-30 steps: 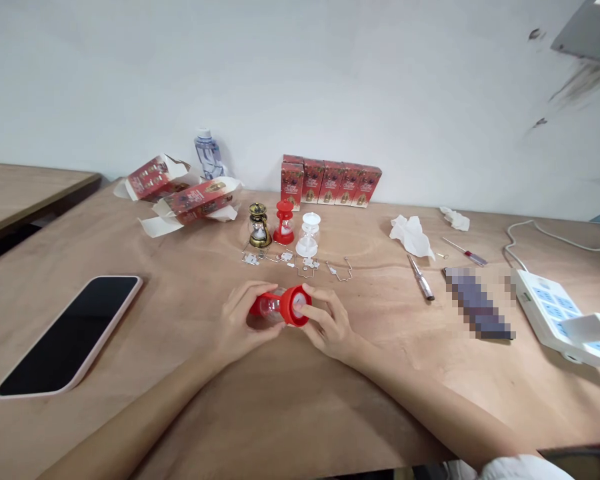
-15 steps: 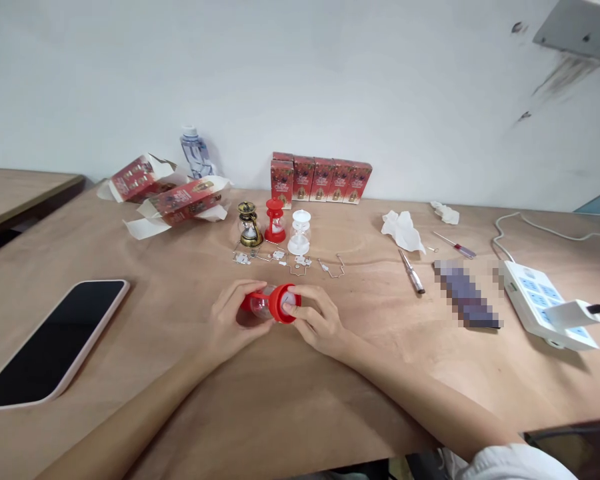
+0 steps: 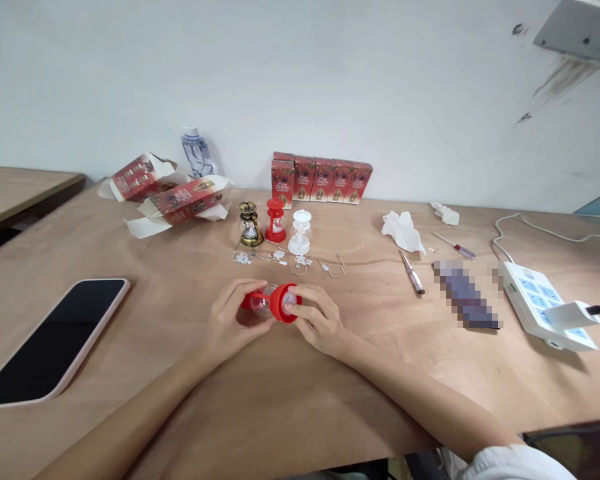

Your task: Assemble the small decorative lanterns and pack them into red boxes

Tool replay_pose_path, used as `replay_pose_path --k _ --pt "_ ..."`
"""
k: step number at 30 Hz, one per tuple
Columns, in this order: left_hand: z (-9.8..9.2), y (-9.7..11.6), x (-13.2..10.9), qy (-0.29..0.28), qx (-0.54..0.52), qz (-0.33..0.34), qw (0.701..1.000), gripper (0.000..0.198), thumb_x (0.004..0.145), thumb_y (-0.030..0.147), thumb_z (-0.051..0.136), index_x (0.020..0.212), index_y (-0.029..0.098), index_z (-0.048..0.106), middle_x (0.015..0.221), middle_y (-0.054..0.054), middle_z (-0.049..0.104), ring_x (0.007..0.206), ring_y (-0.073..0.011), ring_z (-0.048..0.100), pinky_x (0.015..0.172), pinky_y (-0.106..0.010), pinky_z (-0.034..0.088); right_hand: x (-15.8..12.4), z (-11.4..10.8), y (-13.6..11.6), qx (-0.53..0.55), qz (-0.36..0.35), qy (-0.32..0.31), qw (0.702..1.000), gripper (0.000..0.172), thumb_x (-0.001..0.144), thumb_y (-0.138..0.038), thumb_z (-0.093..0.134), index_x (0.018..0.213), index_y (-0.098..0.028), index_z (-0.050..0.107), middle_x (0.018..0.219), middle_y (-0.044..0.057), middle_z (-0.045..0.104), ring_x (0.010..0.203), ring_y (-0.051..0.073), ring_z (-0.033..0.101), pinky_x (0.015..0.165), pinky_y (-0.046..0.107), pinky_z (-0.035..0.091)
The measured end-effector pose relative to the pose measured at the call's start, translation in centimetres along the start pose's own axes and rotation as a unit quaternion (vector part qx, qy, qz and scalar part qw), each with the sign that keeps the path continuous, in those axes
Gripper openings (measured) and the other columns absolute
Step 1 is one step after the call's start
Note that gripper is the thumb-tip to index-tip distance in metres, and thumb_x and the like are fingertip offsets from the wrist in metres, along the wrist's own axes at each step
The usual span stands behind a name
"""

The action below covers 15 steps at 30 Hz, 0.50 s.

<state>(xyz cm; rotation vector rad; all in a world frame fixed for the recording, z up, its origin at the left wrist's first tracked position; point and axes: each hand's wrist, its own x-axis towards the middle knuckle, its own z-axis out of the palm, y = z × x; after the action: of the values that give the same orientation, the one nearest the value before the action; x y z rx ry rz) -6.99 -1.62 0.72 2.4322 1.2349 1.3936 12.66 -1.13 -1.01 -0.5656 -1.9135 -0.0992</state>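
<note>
My left fingers [image 3: 244,287], parted to the width of the small red plastic lantern with a clear globe [image 3: 276,306], grip and hide its left end; my right fingers [image 3: 311,312], curled at its rim, partly cover a round white disc [image 3: 289,299]. Black-screened phone [image 3: 55,340], cut off leftward, well apart! Brown wooden desk [image 3: 300,400], front edge below; 1 glossy lantern tipped sideways over it.

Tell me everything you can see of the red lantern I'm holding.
The red lantern looks like plastic around a clear, rounded body, with a red strip alongside and a pale disc in its wide red end. It is tipped sideways, that end facing right and partly toward the camera. The left grip holds the narrower end; the right grip touches the wide end and disc. Contact with the table is unclear.
</note>
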Motion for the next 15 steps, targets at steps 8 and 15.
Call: replay_pose_path --k 8,15 --pt "0.17 -0.46 -0.27 -0.003 0.005 -0.006 1.000 0.038 0.075 0.028 0.068 0.111 0.022 0.055 0.102 -0.006 0.065 0.091 -0.0216 0.066 0.078 -0.034 0.056 -0.33 0.06 0.20 -0.034 0.000 0.001 0.999 0.023 0.085 -0.010 0.054 0.102 -0.024 0.060 0.105 0.007 0.065 0.097 0.016 0.061 0.077 0.030 0.056" --pt "-0.07 0.00 -0.04 -0.013 0.008 0.001 1.000 0.037 0.077 0.026 0.067 0.111 0.021 0.054 0.102 -0.006 0.064 0.091 -0.0206 0.066 0.080 -0.032 0.055 -0.11 -0.14 -0.10 -0.025 0.012 -0.022 0.999 0.024 0.089 -0.023 0.055 0.112 -0.023 0.054 0.110 0.009 0.064 0.099 0.017 0.063 0.079 0.032 0.056"
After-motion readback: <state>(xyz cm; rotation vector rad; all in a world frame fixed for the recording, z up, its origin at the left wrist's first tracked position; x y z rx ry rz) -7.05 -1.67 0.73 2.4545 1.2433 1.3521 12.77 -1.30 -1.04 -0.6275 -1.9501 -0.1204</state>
